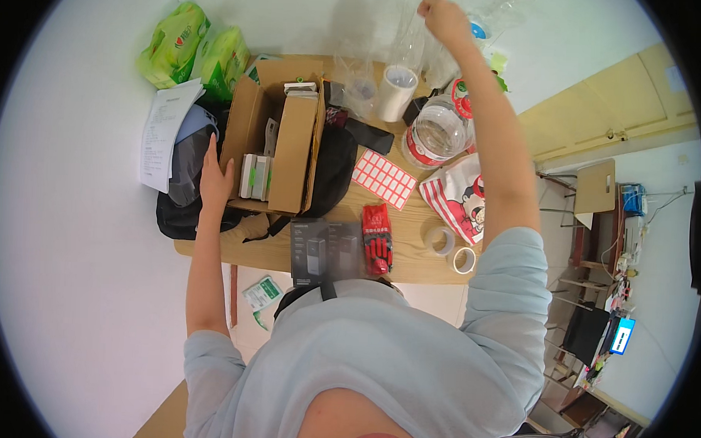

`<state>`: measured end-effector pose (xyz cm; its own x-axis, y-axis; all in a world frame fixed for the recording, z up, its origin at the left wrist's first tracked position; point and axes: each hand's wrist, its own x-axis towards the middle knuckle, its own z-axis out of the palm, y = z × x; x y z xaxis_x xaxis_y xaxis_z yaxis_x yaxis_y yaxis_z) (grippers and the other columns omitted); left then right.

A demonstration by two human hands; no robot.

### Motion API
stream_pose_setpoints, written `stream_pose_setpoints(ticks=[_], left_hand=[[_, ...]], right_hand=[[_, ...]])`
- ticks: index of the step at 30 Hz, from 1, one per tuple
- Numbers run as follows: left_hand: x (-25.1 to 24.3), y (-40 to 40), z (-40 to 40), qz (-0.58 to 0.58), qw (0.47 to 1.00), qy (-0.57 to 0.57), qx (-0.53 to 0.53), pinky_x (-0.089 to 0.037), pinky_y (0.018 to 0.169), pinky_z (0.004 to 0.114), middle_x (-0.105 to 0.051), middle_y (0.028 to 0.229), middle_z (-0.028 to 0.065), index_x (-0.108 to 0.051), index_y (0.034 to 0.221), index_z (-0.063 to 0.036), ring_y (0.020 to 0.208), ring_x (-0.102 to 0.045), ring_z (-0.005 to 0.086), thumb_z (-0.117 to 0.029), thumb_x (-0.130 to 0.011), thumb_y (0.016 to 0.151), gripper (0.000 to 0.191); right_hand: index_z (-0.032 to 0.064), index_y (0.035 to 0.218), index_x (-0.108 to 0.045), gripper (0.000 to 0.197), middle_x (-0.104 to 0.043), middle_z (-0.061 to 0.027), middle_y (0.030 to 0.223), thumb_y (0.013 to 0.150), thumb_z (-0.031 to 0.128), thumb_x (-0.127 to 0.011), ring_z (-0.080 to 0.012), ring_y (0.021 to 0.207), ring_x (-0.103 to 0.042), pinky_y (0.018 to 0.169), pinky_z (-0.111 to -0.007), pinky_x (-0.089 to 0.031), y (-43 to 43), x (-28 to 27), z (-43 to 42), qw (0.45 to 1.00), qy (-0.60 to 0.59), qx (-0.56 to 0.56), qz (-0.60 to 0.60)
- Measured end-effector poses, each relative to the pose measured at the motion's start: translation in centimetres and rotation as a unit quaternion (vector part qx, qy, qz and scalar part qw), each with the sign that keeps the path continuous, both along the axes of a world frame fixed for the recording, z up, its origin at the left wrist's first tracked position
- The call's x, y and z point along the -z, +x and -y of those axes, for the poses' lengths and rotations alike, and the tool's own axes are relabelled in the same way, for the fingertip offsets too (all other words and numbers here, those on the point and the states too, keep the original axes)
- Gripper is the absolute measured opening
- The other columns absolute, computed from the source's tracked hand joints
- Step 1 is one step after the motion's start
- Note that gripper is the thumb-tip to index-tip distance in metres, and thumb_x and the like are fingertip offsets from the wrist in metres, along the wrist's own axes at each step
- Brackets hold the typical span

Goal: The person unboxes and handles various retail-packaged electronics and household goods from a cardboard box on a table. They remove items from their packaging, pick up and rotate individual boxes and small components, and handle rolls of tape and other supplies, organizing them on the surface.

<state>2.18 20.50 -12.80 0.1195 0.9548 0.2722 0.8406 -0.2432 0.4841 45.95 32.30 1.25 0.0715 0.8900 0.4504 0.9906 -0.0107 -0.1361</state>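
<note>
My left hand point(215, 182), fingers apart, is beside the left side of an open cardboard box point(293, 159) that holds several small white boxes point(256, 177). My right hand point(444, 21) is raised near the wall at the top, its fingers curled on what seems to be thin clear plastic point(412, 38); how firmly it grips is hard to tell. Below that plastic stands a roll of white film point(396, 96). To the right of the roll is a large clear plastic jar point(437, 129) with a red label.
A sheet of red-edged labels point(384, 178), a black phone point(369, 136), packed red gloves point(377, 240), two tape rolls point(461, 260) and dark product boxes point(326, 253) lie on the wooden table point(410, 261). Green tissue packs point(174, 45) and papers point(163, 137) are at the left.
</note>
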Motion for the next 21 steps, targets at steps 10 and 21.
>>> stream_pose_setpoints(ticks=[10, 21], left_hand=[[-6.3, 6.2, 1.2, 0.184, 0.976, 0.096, 0.065, -0.03, 0.09, 0.032, -0.04, 0.117, 0.0135, -0.036, 0.118, -0.0046, 0.107, -0.038, 0.0269, -0.01, -0.054, 0.074, 0.048], [-5.6, 18.8, 3.1, 0.394, 0.853, -0.074, 0.333, -0.023, 0.096, 0.036, -0.023, 0.127, 0.0176, -0.002, 0.128, -0.0043, 0.118, -0.024, 0.0263, -0.021, -0.078, 0.045, 0.114]], right_hand=[[-0.0003, 0.078, -0.057, 0.009, -0.058, -0.0083, 0.071, 0.073, 0.003, -0.049, -0.015, 0.068, -0.052, 0.063, -0.028, -0.042, -6.1, -18.4, 11.3, 0.975, 0.057, -0.213, -0.036], [0.0047, 0.077, -0.054, 0.013, -0.052, 0.0006, 0.075, 0.078, -0.002, -0.042, -0.0074, 0.072, -0.049, 0.055, -0.018, -0.038, -6.2, -20.1, 20.2, 0.972, 0.033, -0.167, -0.163]])
